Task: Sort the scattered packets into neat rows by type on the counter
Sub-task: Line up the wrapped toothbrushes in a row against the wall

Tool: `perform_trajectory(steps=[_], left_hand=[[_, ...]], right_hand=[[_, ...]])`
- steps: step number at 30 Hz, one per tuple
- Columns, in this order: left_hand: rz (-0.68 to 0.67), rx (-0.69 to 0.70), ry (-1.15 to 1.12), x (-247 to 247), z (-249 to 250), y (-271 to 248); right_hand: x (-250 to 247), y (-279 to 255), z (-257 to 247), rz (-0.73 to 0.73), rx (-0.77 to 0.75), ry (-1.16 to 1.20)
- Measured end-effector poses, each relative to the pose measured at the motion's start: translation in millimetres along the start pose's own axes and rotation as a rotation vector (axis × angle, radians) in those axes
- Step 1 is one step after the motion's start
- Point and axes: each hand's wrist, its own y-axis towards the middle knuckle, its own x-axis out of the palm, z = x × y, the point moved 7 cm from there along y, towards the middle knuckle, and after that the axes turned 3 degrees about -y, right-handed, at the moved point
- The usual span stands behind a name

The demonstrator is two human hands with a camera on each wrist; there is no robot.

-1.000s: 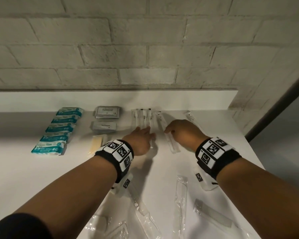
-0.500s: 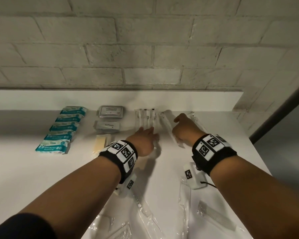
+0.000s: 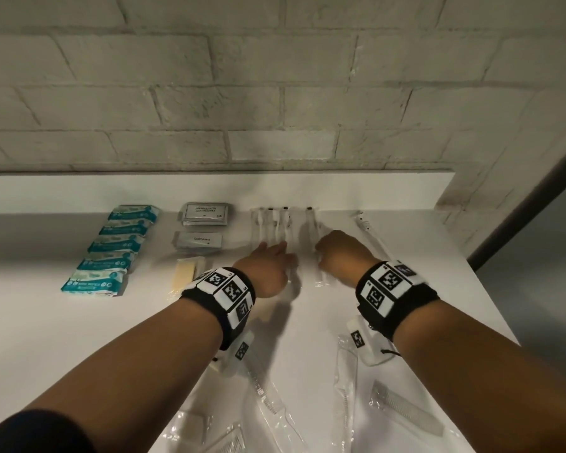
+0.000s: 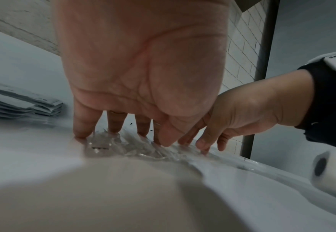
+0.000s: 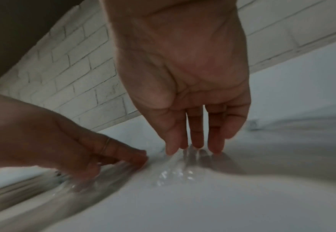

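Clear toothbrush packets [image 3: 276,225] lie side by side near the wall on the white counter [image 3: 46,338]. My left hand [image 3: 270,263] rests on their near ends, and its straight fingers [image 4: 84,127] press the crinkled plastic [image 4: 111,141]. Just to the right lies one more toothbrush packet [image 3: 309,222], parallel to the row. My right hand [image 3: 337,253] touches it from above with straight fingertips [image 5: 197,138] on the plastic [image 5: 173,169]. Neither hand grips anything.
Teal wipe packets [image 3: 111,250] form a column at the left. Beside them lie shampoo sachets [image 3: 205,214], toothpaste sachets [image 3: 198,240] and a yellow soap [image 3: 185,276]. A further toothbrush packet [image 3: 370,233] lies angled at the right. Loose clear comb packets [image 3: 406,407] lie at the front.
My right hand slid the slanted toothbrush packet left and turned it straight, so it now lies parallel to the row. The left hand has stayed on the row's near ends.
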Motion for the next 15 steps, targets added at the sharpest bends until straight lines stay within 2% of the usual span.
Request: perform_trajectory(steps=[3,5,7,10,13,15], left_hand=[[0.04,0.007,-0.042,0,0,1],[0.043,-0.039,-0.106,1,-2,0],[0.04,-0.083,-0.131,0,1,-3],[0.046,-0.032,-0.085,-5,17,-7],[-0.02,-0.025,-0.078,-1,22,-5],[-0.049,-0.029,-0.074,1,21,-5]], right_hand=[[12,3,-18,0.005,-0.111,-0.013],[9,1,-18,0.011,-0.092,0.041],[-5,1,-3,0.087,-0.013,0.064],[-32,-3,37,0.192,0.208,-0.069],[-42,-6,80,0.119,0.438,-0.102],[-38,-9,95,0.027,0.463,-0.06]])
